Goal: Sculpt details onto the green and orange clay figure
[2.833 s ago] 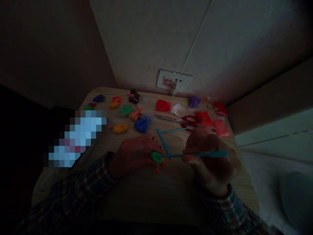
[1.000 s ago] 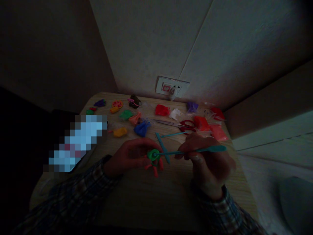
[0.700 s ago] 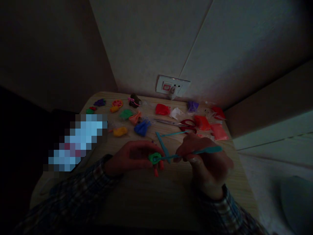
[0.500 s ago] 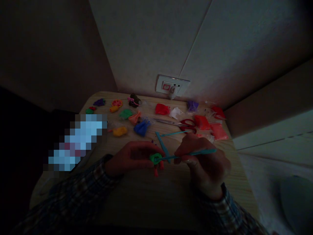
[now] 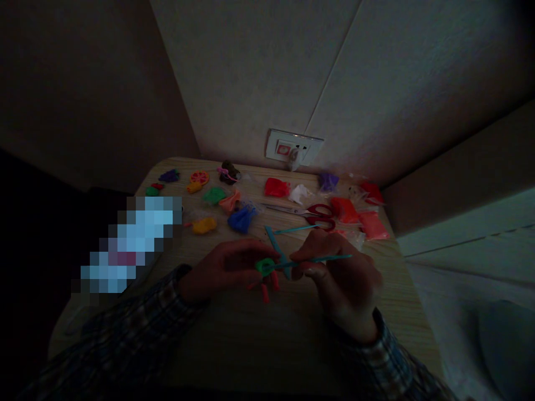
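My left hand [image 5: 228,267] is closed around a small clay figure [image 5: 264,267], green on top with several red stubs hanging below it. Part of the figure is hidden by my fingers. Pinched in my right hand [image 5: 340,278] is a thin blue modelling tool [image 5: 326,259], its tip touching the green clay. Just beyond, a second flat blue tool [image 5: 273,242] lies on the table, and a slim blue stick [image 5: 296,229] rests near its upper end. Scissors with red handles [image 5: 320,210] lie farther back.
Bags of clay lie along the wooden table [image 5: 234,334]: blue [image 5: 241,220], yellow [image 5: 204,225], red [image 5: 276,187], orange [image 5: 345,210] and pink [image 5: 373,225]. Small clay pieces [image 5: 199,178] sit at the back left. A blurred bright screen [image 5: 134,245] stands at left. The wall holds a socket [image 5: 295,147].
My right hand has shifted slightly left with the blue tool, which is now turned more edge-on. The clay figure has turned a little in my left hand, showing more of its red stubs.
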{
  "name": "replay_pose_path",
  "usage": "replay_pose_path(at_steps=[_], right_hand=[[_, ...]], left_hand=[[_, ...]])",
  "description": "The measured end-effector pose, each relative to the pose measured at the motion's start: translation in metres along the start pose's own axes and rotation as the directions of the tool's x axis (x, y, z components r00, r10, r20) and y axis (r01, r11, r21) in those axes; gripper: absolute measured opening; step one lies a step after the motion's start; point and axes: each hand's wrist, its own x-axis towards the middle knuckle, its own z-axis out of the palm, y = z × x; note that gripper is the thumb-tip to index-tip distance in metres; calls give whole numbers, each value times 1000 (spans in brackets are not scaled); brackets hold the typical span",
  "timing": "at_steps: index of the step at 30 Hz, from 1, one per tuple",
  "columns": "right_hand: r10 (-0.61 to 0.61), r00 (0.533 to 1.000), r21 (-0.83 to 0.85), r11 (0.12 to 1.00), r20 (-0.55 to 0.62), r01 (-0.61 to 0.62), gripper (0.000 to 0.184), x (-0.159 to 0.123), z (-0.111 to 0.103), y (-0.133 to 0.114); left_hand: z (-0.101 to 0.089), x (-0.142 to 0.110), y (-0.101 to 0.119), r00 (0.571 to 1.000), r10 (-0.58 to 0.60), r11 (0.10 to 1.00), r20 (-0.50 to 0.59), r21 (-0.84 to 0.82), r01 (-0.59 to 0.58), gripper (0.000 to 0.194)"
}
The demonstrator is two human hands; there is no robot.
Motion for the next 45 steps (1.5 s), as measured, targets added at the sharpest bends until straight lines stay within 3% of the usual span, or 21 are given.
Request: replay_pose_path(at_steps=[4, 8, 14, 18, 27, 38, 45], right_hand=[[-14, 997, -27, 1000, -75, 12, 7, -1, 2, 3], [-47, 992, -52, 998, -117, 41, 9, -2, 5, 6], [-33, 985, 42, 998, -171, 41, 4, -4, 5, 6], [-38, 979, 12, 999, -200, 41, 9, -5, 4, 4], [-162, 980, -108, 983, -113, 150, 7, -4, 2, 6], [-344, 936, -211, 912, 76, 353, 13, 3, -2, 3], [-208, 978, -108, 972, 20, 209, 11, 3, 1, 0]], left_hand=[[-1, 0, 1, 992, 64, 998, -109, -5, -65, 33], [1, 1, 2, 999, 39, 999, -25, -27, -40, 25], [3, 3, 4, 1000, 20, 1000, -14, -10, -20, 22], [2, 2, 3, 1000, 5, 999, -4, -32, -5, 22], [4, 3, 6, 1000, -10, 1000, -19, -25, 10, 25], [4, 3, 6, 997, -32, 999, -69, 7, 33, 21], [5, 2, 3, 999, -36, 999, -26, -12, 36, 18]])
